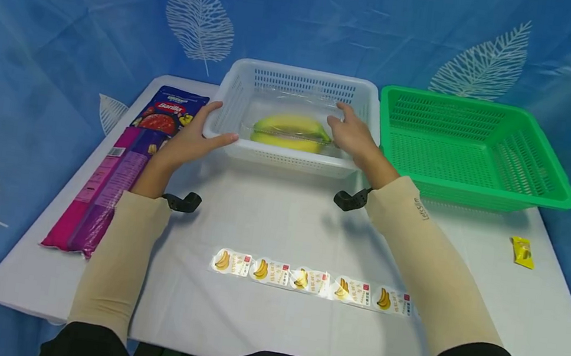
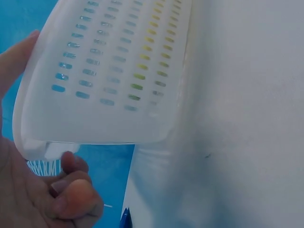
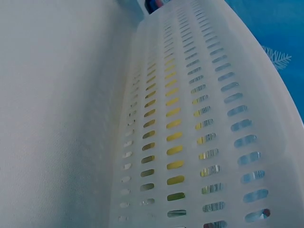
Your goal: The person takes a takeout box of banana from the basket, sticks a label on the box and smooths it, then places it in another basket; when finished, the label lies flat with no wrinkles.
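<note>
A white perforated plastic basket (image 1: 288, 157) stands at the back of the table. Inside it lies a clear plastic box (image 1: 295, 99) holding yellow bananas (image 1: 292, 125); their yellow and green show through the basket's slots in both wrist views. My left hand (image 1: 189, 136) grips the basket's near left corner, thumb on the front rim and the other fingers at the left end. In the left wrist view the fingers of this left hand (image 2: 52, 190) curl beside the rim. My right hand (image 1: 353, 136) reaches over the basket's right side, index finger extended near the box; whether it touches is unclear.
A green basket (image 1: 476, 195) stands to the right of the white one. Purple-pink packet (image 1: 96, 196) and blue Barilla pouch (image 1: 165, 110) lie at the left. A strip of banana labels (image 1: 311, 281) lies in front, a small yellow packet (image 1: 523, 252) far right.
</note>
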`<state>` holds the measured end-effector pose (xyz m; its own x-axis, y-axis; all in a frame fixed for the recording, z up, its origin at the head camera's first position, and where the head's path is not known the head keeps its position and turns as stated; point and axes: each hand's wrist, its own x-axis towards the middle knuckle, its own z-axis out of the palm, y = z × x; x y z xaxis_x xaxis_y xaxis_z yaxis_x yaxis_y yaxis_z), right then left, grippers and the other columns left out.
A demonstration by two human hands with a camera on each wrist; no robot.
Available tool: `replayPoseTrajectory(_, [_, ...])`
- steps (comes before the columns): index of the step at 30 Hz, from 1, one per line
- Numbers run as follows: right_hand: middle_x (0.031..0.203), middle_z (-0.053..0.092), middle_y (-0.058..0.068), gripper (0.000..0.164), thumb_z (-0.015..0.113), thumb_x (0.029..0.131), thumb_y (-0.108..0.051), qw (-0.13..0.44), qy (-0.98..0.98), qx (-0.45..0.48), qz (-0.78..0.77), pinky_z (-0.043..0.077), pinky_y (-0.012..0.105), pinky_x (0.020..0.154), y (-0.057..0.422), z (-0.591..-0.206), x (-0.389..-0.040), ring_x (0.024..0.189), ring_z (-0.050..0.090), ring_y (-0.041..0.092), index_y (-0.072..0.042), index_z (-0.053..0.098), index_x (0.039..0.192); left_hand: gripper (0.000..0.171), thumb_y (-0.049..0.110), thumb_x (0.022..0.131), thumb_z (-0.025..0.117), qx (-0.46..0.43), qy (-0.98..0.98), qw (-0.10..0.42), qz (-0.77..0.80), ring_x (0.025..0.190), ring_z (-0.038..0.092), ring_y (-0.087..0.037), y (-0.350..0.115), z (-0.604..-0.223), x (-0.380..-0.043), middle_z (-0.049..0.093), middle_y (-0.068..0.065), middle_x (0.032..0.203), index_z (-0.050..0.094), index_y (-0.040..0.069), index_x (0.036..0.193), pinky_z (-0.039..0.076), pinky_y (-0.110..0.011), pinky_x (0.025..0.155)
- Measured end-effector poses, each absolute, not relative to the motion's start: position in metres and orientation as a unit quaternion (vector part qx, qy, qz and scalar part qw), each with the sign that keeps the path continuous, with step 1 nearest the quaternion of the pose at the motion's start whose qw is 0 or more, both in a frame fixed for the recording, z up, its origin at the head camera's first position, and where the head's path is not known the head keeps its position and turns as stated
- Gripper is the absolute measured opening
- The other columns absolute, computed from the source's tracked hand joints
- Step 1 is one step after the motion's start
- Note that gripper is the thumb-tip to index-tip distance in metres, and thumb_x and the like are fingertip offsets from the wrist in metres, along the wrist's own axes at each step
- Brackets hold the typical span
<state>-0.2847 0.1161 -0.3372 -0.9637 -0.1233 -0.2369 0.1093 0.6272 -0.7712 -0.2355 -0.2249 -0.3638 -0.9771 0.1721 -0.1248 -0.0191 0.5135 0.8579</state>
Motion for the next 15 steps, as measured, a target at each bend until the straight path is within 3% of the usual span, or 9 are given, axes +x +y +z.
replayPoseTrajectory(1, [0.139, 0.054, 0.011, 0.063, 0.036, 0.110, -0.041, 0.140, 0.887, -0.002, -0.440, 0.046, 0.046, 0.097, 0.116, -0.337, -0.285, 0.091, 0.059, 0.025, -0.028, 0.009, 0.166, 0.101, 0.052, 0.092, 0.073, 0.044, 0.861, 0.099, 0.496, 0.145, 0.032, -0.039, -0.224, -0.364, -0.235, 0.025, -0.013, 0.164, 0.006, 0.030, 0.165, 0.024, -0.069, 0.113])
replayPoseTrajectory(3, [0.112, 0.059, 0.007, 0.063, 0.037, 0.110, -0.041, 0.146, 0.883, 0.001, -0.446, 0.047, 0.041, 0.088, 0.116, -0.337, -0.286, 0.074, 0.054, 0.018, -0.030, 0.010, 0.166, 0.100, 0.050, 0.092, 0.073, 0.042, 0.856, 0.103, 0.505, 0.147, 0.030, -0.039, -0.224, -0.363, -0.235, 0.024, -0.012, 0.165, 0.006, 0.031, 0.164, 0.023, -0.069, 0.114])
replayPoseTrajectory(5, [0.095, 0.052, 0.004, 0.064, 0.041, 0.110, -0.039, 0.149, 0.879, 0.004, -0.452, 0.048, 0.038, 0.080, 0.116, -0.337, -0.286, 0.064, 0.048, 0.017, -0.031, 0.010, 0.166, 0.098, 0.046, 0.093, 0.073, 0.042, 0.852, 0.103, 0.511, 0.146, 0.031, -0.039, -0.224, -0.360, -0.234, 0.024, -0.012, 0.165, 0.007, 0.031, 0.165, 0.023, -0.068, 0.114])
replayPoseTrajectory(6, [0.092, 0.051, 0.004, 0.066, 0.042, 0.109, -0.040, 0.154, 0.877, 0.007, -0.454, 0.049, 0.037, 0.078, 0.116, -0.337, -0.286, 0.063, 0.050, 0.016, -0.031, 0.010, 0.166, 0.098, 0.045, 0.093, 0.074, 0.040, 0.853, 0.103, 0.511, 0.145, 0.032, -0.039, -0.224, -0.359, -0.234, 0.025, -0.012, 0.164, 0.008, 0.031, 0.165, 0.024, -0.068, 0.114])
replayPoseTrajectory(11, [0.111, 0.057, 0.013, 0.072, 0.049, 0.108, -0.039, 0.174, 0.860, 0.012, -0.480, 0.056, 0.036, 0.075, 0.115, -0.338, -0.285, 0.069, 0.061, 0.020, -0.032, 0.008, 0.166, 0.099, 0.040, 0.092, 0.076, 0.038, 0.862, 0.104, 0.495, 0.146, 0.031, -0.040, -0.225, -0.352, -0.231, 0.025, -0.010, 0.166, 0.010, 0.031, 0.166, 0.024, -0.069, 0.114])
replayPoseTrajectory(15, [0.103, 0.057, 0.014, 0.079, 0.054, 0.105, -0.045, 0.185, 0.853, 0.004, -0.489, 0.057, 0.037, 0.074, 0.116, -0.340, -0.285, 0.066, 0.061, 0.020, -0.035, 0.003, 0.165, 0.101, 0.043, 0.091, 0.077, 0.034, 0.872, 0.109, 0.475, 0.149, 0.027, -0.040, -0.225, -0.350, -0.232, 0.021, -0.009, 0.168, 0.009, 0.033, 0.166, 0.022, -0.071, 0.113])
